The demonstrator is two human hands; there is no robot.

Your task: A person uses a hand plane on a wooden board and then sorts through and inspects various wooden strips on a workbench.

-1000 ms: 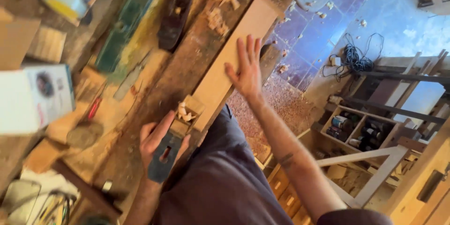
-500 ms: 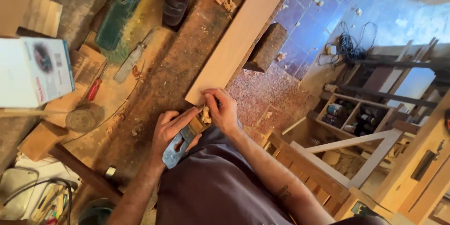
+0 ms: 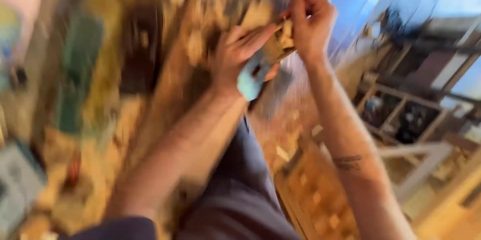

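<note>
From my remote seat I can make out only one thing that counts as a package: a pale box [image 3: 17,185] at about eight o'clock, low against the left edge, on the cluttered bench [image 3: 165,100]. It looks roughly rectangular, whitish-grey with a darker patch on its face, but motion blur smears its edges and I cannot tell more of its printing or colours. At about ten o'clock, in the top left corner, sits a pinkish-white blur [image 3: 20,0] that could be a container or a carton; I cannot tell which. I see no signs, no screens and no separate labels.
</note>
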